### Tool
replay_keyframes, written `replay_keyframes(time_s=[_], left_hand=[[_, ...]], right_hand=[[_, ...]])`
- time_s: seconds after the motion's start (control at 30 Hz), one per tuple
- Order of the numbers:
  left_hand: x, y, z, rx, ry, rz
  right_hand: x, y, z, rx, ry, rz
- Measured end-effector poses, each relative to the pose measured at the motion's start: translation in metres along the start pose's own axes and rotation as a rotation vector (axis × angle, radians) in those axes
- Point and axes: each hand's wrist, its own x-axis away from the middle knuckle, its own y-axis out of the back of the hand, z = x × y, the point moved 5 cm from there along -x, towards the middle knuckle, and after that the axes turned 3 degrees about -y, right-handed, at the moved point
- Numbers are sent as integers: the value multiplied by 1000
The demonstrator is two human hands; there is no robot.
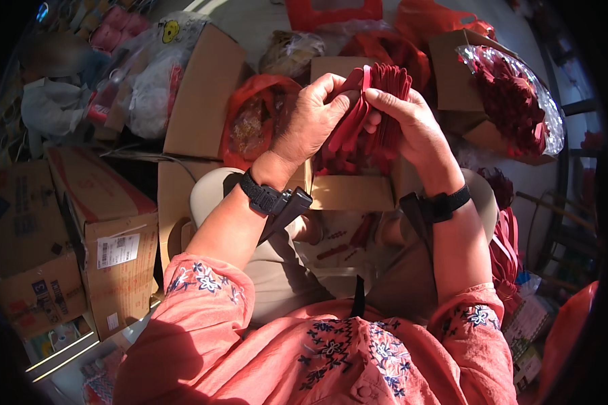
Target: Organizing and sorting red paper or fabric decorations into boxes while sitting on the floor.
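Above an open cardboard box, my right hand grips a thick stack of dark red strips with rounded ends, its thumb pressed on the near face. My left hand pinches a few more red strips fanned out at the stack's left side. One brighter strip stands up between the two thumbs. Below the hands, more dark red pieces lie inside the box. What the strips are made of cannot be told.
A red plastic bag sits open left of the box. Cartons stand at the left. At the right, a clear bag of dark red pieces rests on a box, with long red strips hanging lower down. Red scraps lie between my feet.
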Motion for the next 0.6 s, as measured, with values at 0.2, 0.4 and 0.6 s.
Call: replay_keyframes(time_s=[0.2,0.4,0.6], left_hand=[[-3,8,0,-17,48,15],[0,24,4,156,216,-53],[-3,14,5,301,159,-66]], right_hand=[[-4,12,-2,17,-25,-65],[1,9,9,60,-3,37],[-2,4,-9,27,-22,-1]])
